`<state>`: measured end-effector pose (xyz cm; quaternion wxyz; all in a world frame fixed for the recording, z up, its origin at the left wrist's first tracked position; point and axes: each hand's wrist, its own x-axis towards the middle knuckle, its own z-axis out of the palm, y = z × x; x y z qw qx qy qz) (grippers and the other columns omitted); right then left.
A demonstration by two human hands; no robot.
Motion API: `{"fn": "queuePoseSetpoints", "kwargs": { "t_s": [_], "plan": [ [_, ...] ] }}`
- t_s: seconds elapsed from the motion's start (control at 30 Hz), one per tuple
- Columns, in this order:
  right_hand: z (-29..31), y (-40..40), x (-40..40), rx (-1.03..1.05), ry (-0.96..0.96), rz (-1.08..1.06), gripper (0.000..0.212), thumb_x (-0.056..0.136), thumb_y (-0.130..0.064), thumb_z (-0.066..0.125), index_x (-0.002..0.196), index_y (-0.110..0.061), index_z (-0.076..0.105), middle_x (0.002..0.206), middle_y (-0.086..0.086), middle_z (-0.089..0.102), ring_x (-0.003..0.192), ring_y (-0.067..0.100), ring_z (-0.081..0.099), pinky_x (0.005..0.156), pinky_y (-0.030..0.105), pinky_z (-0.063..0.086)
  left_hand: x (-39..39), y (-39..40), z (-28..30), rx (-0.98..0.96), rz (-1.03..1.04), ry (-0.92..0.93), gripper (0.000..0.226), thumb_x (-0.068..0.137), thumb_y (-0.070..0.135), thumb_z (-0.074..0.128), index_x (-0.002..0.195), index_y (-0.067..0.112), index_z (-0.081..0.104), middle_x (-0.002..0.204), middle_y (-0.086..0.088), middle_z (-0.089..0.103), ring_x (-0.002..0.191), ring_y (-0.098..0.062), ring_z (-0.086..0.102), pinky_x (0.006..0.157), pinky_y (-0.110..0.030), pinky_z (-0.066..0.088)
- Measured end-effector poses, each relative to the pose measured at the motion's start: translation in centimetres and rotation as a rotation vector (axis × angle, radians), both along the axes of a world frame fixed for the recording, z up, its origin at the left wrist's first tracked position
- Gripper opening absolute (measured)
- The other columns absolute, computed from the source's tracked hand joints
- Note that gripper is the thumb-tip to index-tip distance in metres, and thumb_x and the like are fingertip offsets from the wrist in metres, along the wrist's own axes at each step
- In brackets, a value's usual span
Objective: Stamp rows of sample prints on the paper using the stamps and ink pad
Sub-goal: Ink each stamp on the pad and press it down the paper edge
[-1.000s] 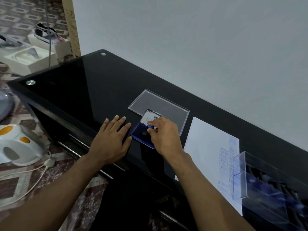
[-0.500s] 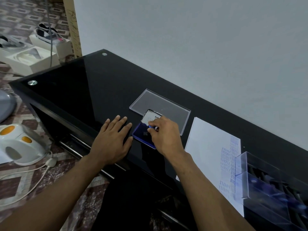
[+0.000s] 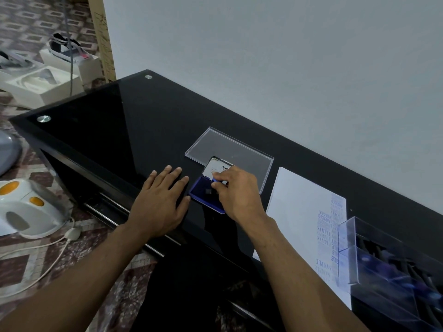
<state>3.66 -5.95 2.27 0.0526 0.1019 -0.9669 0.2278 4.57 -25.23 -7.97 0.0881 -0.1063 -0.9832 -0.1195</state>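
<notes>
Step in hand: inking. The right hand (image 3: 236,192) holds a small blue-handled stamp (image 3: 218,180) down on the ink pad (image 3: 205,195), so the stamp face looks to be taking ink, not printing.
Right hand fingers: curled around the stamp's top, thumb and forefinger pinching it; most of the stamp is hidden under the hand.
Left hand: the left hand (image 3: 161,202) lies flat on the black glass desk (image 3: 119,130), fingers straight and spread, holding nothing, its fingertips just beside the pad's edge at the pad's 9 o'clock, likely steadying it.
Ink pad: an open blue case with a dark blue pad; its hinged lid (image 3: 215,167), white with a partly readable label, stands up at 12 o'clock of the pad.
Paper: the white sheet (image 3: 297,212) lies at 3 o'clock of the pad, near but apart from it. Blue prints run in a column along its far right side; some read "SAMPLE", the rest are too small to be sure of.
Progress: judged partway; much of the sheet is bare.
Next move: lift the stamp straight off, carry it toward 3 o'clock, set it square below or beside the last print, press evenly.
Risk: a tilted press could smear or print faintly.
Other things: a clear acrylic tray (image 3: 230,149) lies at 12 o'clock of the pad; a clear stamp box (image 3: 383,255) overlaps the paper's right edge.
</notes>
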Motion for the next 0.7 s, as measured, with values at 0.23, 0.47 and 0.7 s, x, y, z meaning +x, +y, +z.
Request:
{"fn": "queuePoseSetpoints", "kwargs": {
  "t_s": [0.23, 0.47, 0.7],
  "plan": [
    [0.0, -0.1, 0.1, -0.044, -0.016, -0.016, 0.021, 0.094, -0.02, 0.064, 0.111, -0.014, 0.073, 0.114, 0.004, 0.068, 0.101, 0.015, 0.063, 0.093, 0.03, 0.052, 0.0, 0.0, 0.3, 0.013, -0.009, -0.03, 0.07, 0.095, 0.06, 0.018, 0.149, 0.024, 0.043, 0.161, -0.005, 0.034, 0.153, -0.024, 0.019, 0.124, -0.051, 0.015],
    [-0.5, 1.6, 0.8, -0.253, 0.02, -0.116, 0.033, 0.092, -0.023, 0.066, 0.125, -0.024, 0.064, 0.125, -0.002, 0.061, 0.107, 0.015, 0.062, 0.086, 0.029, 0.058, -0.3, 0.8, 1.6, 0.107, -0.028, -0.033, 0.073, 0.094, 0.06, 0.019, 0.153, 0.021, 0.038, 0.162, -0.007, 0.03, 0.153, -0.024, 0.016, 0.125, -0.05, 0.015],
    [0.5, 6.4, 2.5, -0.205, 0.115, -0.181, 0.024, 0.09, -0.021, 0.069, 0.113, -0.023, 0.073, 0.108, -0.006, 0.063, 0.093, 0.005, 0.058, 0.071, -0.003, 0.039, -0.6, 6.4, 3.7, 0.122, -0.15, 0.005, 0.068, 0.095, 0.055, 0.025, 0.149, 0.017, 0.043, 0.158, -0.009, 0.036, 0.151, -0.027, 0.022, 0.124, -0.046, 0.017]
  ]
}}
